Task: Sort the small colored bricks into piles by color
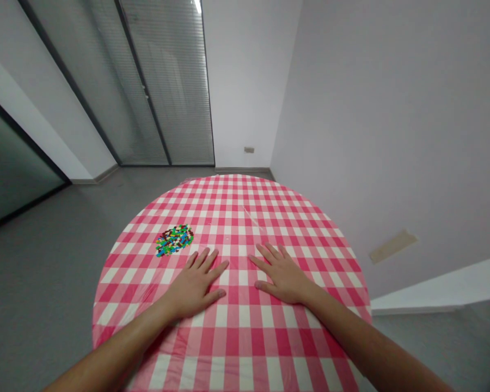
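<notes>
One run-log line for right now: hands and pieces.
left hand: open, palm down on checked tablecloth | right hand: same | colourful pieces: clustered, ahead-left of left hand

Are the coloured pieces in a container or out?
Out: the pieces lie loose in one patch, directly on the checked cloth, near the left hand.

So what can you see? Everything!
Checked tablecloth: one, pink and white, middle
Small pieces: too many to count, mixed colours, on tablecloth, left side
Tall glass panels: two, grey, back left
Darker glass panel: one, greenish, far left
Walls: several, whitish, back, left and right
Wall plate: one, brownish, low on back wall
Flat strip: one, beige, low on right wall
Floor: one, grey, around the tablecloth
Forearms: two, bottom corners
Left hand: one, flat on tablecloth
Right hand: one, flat on tablecloth
</notes>
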`<state>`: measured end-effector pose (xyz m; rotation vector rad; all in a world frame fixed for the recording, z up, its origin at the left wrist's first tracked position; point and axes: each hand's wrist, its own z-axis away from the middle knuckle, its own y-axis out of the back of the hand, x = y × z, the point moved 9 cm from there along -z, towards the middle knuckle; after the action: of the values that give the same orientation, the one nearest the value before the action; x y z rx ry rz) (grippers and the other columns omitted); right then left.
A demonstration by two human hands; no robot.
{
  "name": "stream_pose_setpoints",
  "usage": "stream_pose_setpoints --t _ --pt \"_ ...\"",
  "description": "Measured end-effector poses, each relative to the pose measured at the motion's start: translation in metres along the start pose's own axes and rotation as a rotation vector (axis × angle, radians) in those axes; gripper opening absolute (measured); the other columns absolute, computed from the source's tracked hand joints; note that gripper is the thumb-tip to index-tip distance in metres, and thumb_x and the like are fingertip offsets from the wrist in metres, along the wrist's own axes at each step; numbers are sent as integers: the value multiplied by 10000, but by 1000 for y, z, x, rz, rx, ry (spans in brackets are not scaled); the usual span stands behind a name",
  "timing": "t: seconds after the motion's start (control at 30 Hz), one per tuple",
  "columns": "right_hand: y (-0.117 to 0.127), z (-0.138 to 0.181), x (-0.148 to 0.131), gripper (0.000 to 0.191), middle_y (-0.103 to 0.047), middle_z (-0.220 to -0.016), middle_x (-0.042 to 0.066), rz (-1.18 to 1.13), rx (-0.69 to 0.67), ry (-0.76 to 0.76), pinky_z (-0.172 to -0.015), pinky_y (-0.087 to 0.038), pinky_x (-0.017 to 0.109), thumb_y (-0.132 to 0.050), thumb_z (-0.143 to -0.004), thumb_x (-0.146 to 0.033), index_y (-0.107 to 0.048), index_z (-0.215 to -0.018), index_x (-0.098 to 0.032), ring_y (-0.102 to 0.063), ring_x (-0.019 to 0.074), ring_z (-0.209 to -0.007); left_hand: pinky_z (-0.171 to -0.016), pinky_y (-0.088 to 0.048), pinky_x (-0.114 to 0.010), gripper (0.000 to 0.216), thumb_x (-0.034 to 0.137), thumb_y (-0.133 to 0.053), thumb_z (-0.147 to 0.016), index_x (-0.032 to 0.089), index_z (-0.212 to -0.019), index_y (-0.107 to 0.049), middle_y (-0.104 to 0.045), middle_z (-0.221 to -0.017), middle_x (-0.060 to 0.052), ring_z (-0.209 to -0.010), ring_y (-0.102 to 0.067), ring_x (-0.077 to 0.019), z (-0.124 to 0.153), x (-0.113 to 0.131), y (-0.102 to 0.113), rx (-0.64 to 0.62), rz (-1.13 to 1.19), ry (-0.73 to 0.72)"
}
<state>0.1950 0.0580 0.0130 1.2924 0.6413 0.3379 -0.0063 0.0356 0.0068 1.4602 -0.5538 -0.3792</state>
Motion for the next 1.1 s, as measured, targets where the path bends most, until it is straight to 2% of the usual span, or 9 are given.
stream_pose_setpoints --t 0.5,1.1 --pt "4 0 -3 790 -125 -1663 106 -1 -26 -21 -1190 -39 622 -295 -920 -775 -261 -1577 -337 -66 368 -1527 -1177 -201 -608 680 677 -384 -965 374 -1563 -267 -181 -1650 -91 -1509 -156 -378 1 0 0 21 3 -1" --pt "3 1 -3 763 -125 -1665 92 3 -18 -8 -1194 -36 614 -315 -933 -750 -252 -1578 -346 -66 360 -1529 -1172 -200 -619 690 690 -360 -965 366 -1566 -264 -180 -1647 -114 -1507 -144 -390 0 1 0 5 1 -1"
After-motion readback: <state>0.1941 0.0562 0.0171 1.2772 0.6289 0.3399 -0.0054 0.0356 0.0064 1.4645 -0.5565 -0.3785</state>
